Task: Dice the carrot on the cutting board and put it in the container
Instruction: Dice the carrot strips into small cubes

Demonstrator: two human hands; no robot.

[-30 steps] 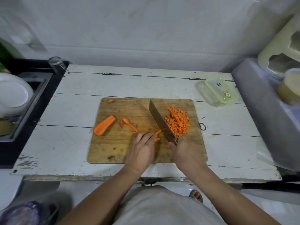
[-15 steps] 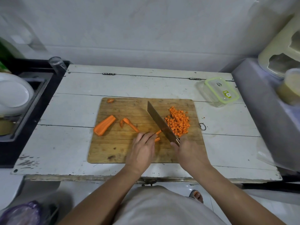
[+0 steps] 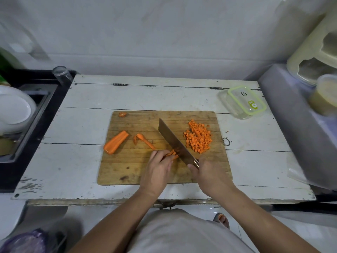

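Wooden cutting board (image 3: 127, 170) sits mid-bench, near the front edge of the white plank bench (image 3: 91, 99). Right hand (image 3: 211, 177) is wrapped around the knife handle at the board's front-right area; the knife (image 3: 173, 141) has a broad blade that runs diagonally from the hand toward the board's centre-back, its edge down on the carrot strips (image 3: 172, 154). Left hand (image 3: 157, 170) is on the board's front-centre, fingers curled and pressing the strips down just left of the blade; fingertips touch or nearly touch the blade side, cannot tell which. Diced carrot pile (image 3: 198, 138) lies on the board's right half, just right of the blade, apart from it. Large carrot half (image 3: 115, 142) lies near the board's left edge, angled, cut face up. Thin curved carrot slice (image 3: 143, 140) lies between that half and the knife. Small carrot end scrap (image 3: 122, 114) is at the board's back-left corner. Container (image 3: 242, 103), clear with a green-rimmed lid resting on it, stands at the bench's back-right corner, well apart from the board; no carrot seen in it. Small metal ring (image 3: 226, 141) lies on the bench just off the board's right edge. Sink (image 3: 27, 115) with a white plate (image 3: 14, 109) is past the bench's left edge; a glass (image 3: 61, 73) is by the back-left corner.
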